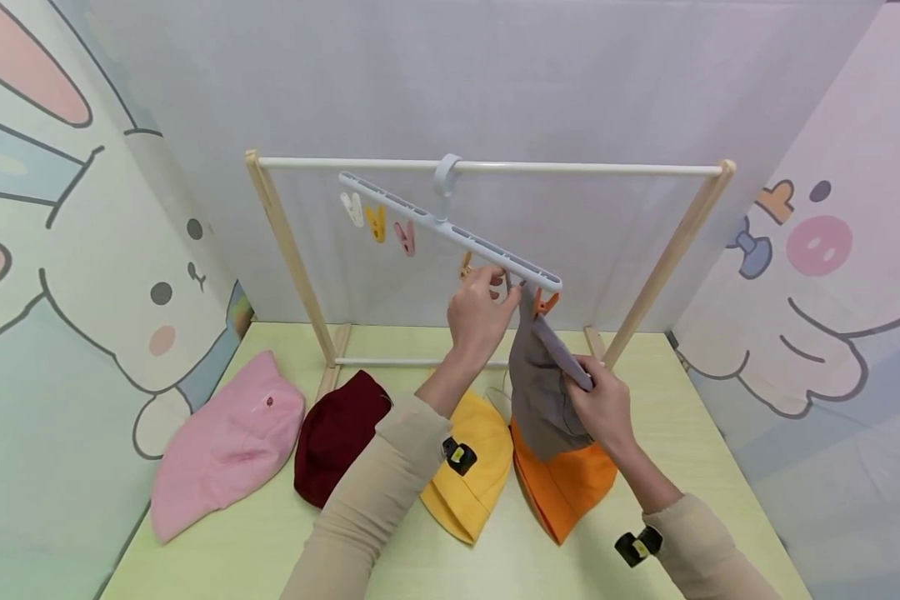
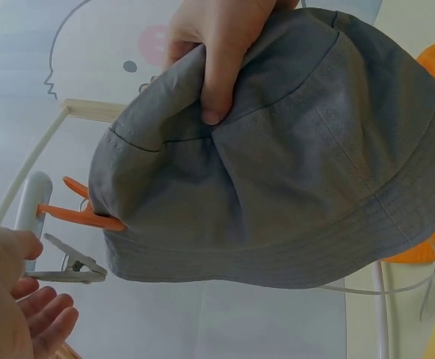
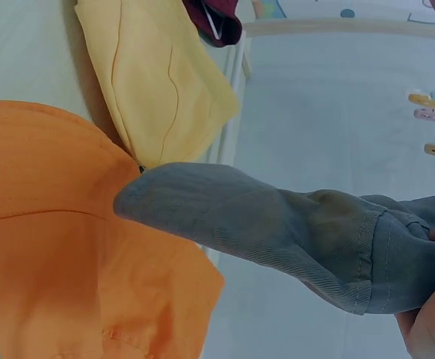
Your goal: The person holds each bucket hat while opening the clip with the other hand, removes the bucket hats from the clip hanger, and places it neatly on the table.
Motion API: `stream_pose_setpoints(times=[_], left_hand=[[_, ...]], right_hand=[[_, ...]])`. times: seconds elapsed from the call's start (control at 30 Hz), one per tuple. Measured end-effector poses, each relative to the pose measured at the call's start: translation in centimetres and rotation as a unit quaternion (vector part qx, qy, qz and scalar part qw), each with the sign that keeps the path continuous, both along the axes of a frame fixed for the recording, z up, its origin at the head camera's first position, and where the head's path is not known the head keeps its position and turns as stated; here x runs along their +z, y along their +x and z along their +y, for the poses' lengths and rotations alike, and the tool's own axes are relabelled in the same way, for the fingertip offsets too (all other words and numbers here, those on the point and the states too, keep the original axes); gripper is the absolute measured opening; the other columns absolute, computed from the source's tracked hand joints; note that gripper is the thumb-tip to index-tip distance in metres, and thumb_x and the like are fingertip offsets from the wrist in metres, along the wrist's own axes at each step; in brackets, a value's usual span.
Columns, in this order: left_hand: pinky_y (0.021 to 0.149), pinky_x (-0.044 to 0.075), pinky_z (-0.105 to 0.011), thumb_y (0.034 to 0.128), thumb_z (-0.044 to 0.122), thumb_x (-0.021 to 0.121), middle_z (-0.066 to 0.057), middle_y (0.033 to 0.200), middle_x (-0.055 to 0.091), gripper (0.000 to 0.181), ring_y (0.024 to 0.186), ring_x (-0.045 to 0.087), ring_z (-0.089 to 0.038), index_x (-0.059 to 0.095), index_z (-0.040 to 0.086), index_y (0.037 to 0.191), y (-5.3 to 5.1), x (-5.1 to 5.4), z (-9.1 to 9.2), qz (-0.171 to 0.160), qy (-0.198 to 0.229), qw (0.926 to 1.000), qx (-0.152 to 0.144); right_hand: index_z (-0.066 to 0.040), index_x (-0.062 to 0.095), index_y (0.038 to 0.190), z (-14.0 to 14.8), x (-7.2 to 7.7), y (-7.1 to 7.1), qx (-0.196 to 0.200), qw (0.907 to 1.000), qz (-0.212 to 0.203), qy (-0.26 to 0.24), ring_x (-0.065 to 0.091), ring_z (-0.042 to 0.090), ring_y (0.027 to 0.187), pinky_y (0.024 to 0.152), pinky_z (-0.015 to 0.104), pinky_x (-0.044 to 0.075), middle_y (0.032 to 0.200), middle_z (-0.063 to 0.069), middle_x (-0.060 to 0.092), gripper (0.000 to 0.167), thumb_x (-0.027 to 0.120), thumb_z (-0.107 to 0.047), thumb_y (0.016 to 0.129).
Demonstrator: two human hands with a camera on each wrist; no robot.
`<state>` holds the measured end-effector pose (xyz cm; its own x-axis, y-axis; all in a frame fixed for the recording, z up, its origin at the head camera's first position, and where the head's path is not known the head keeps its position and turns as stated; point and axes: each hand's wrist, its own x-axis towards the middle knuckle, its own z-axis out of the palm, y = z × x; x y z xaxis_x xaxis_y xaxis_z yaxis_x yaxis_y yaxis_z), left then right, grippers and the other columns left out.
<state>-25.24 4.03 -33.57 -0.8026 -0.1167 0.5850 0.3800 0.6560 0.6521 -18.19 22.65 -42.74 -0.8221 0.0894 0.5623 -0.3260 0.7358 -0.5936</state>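
A grey bucket hat (image 1: 547,392) hangs from an orange clothespin (image 2: 83,213) at the near right end of a pale hanger (image 1: 450,229). My right hand (image 1: 603,404) grips the hat's fabric, thumb on one side, also seen in the left wrist view (image 2: 225,52). Thumb and fingertips of my left hand (image 1: 480,312) are around a grey clothespin (image 2: 75,265) beside the hat's edge. This clothespin's tip lies close to the brim; whether it bites the fabric I cannot tell. Part of the hat hides my right fingers.
The hanger hooks on a white rod (image 1: 585,169) between wooden posts. White (image 1: 352,208), yellow (image 1: 376,223) and pink clothespins (image 1: 405,238) hang at its left. Pink (image 1: 232,442), maroon (image 1: 345,433), yellow (image 1: 468,458) and orange hats (image 1: 562,483) lie on the table (image 1: 682,467).
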Motion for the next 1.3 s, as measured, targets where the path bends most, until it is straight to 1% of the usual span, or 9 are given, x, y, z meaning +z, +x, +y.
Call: stream_pose_setpoints(times=[0.13, 0.27, 0.47, 0.63, 0.77, 0.87, 1.07, 1.23, 1.3], left_hand=[[0.063, 0.049, -0.024, 0.0802, 0.027, 0.069, 0.001, 0.090, 0.066, 0.022, 0.075, 0.064, -0.010, 0.068, 0.012, 0.097, 0.4, -0.1, 0.1, 0.006, 0.007, 0.9999, -0.010], [0.064, 0.049, -0.025, 0.0805, 0.027, 0.069, 0.002, 0.089, 0.066, 0.022, 0.078, 0.063, -0.011, 0.068, 0.012, 0.097, 0.9, -0.2, 0.3, 0.002, -0.001, 0.9997, -0.026], [0.061, 0.047, -0.024, 0.0810, 0.028, 0.068, 0.002, 0.087, 0.065, 0.019, 0.076, 0.061, -0.011, 0.067, 0.012, 0.092, 1.6, -0.6, 0.8, 0.001, -0.029, 0.9987, -0.043], [0.055, 0.043, -0.020, 0.0825, 0.032, 0.066, 0.001, 0.087, 0.065, 0.021, 0.067, 0.055, -0.009, 0.064, 0.013, 0.092, 1.9, -1.0, 1.1, -0.019, -0.065, 0.9963, -0.053], [0.051, 0.041, -0.019, 0.0823, 0.033, 0.066, 0.001, 0.088, 0.065, 0.022, 0.061, 0.052, -0.009, 0.064, 0.014, 0.093, 2.0, -1.2, 1.3, -0.039, -0.084, 0.9946, -0.047], [0.049, 0.040, -0.019, 0.0819, 0.034, 0.066, 0.002, 0.086, 0.064, 0.022, 0.058, 0.051, -0.009, 0.062, 0.014, 0.092, 2.1, -1.3, 1.5, -0.046, -0.084, 0.9945, -0.042], [0.049, 0.041, -0.021, 0.0794, 0.034, 0.069, 0.002, 0.082, 0.060, 0.025, 0.057, 0.053, -0.010, 0.058, 0.014, 0.091, 2.2, -1.9, 2.0, -0.032, -0.076, 0.9963, -0.025], [0.047, 0.041, -0.021, 0.0774, 0.036, 0.071, 0.001, 0.079, 0.056, 0.031, 0.055, 0.053, -0.011, 0.057, 0.013, 0.092, 2.1, -2.4, 2.3, -0.018, -0.066, 0.9977, -0.006], [0.047, 0.041, -0.022, 0.0771, 0.037, 0.071, 0.001, 0.079, 0.056, 0.032, 0.055, 0.053, -0.012, 0.057, 0.012, 0.092, 2.1, -2.5, 2.4, -0.009, -0.063, 0.9980, 0.000]], right_hand=[[-0.011, 0.066, 0.102, 0.1, 0.3, 0.3, 0.007, 0.9997, -0.021, 0.007, 0.060, 0.017, 0.068, 0.062, 0.033, 0.048, 0.085, 0.006, 0.068, 0.023, 0.068, -0.008, 0.079], [-0.009, 0.061, 0.106, 0.1, 0.5, 0.5, 0.011, 0.9992, -0.034, 0.018, 0.061, 0.018, 0.069, 0.062, 0.036, 0.050, 0.087, 0.007, 0.067, 0.027, 0.068, -0.009, 0.079], [-0.008, 0.060, 0.104, 0.0, 0.8, 0.7, 0.033, 0.9980, -0.045, 0.030, 0.062, 0.019, 0.072, 0.063, 0.038, 0.050, 0.088, 0.009, 0.066, 0.027, 0.070, -0.008, 0.078], [-0.006, 0.061, 0.100, -0.1, 1.2, 0.7, 0.050, 0.9959, -0.058, 0.048, 0.061, 0.022, 0.072, 0.064, 0.039, 0.049, 0.085, 0.010, 0.066, 0.026, 0.071, -0.007, 0.077], [-0.006, 0.061, 0.097, -0.2, 1.5, 0.8, 0.065, 0.9933, -0.070, 0.066, 0.060, 0.021, 0.070, 0.063, 0.037, 0.049, 0.081, 0.009, 0.066, 0.024, 0.072, -0.006, 0.076], [-0.007, 0.061, 0.096, -0.3, 1.8, 1.0, 0.075, 0.9912, -0.081, 0.073, 0.060, 0.019, 0.069, 0.061, 0.035, 0.049, 0.080, 0.008, 0.065, 0.023, 0.072, -0.007, 0.076], [-0.008, 0.062, 0.096, -0.7, 2.2, 1.3, 0.080, 0.9894, -0.085, 0.087, 0.060, 0.017, 0.068, 0.060, 0.031, 0.049, 0.081, 0.005, 0.064, 0.024, 0.073, -0.008, 0.075], [-0.007, 0.062, 0.098, -1.2, 2.4, 1.6, 0.090, 0.9872, -0.098, 0.088, 0.053, 0.013, 0.060, 0.055, 0.027, 0.045, 0.080, 0.005, 0.064, 0.024, 0.072, -0.009, 0.076], [-0.007, 0.062, 0.099, -1.3, 2.4, 1.7, 0.092, 0.9865, -0.105, 0.087, 0.052, 0.012, 0.061, 0.056, 0.027, 0.044, 0.081, 0.005, 0.064, 0.025, 0.072, -0.009, 0.077]])
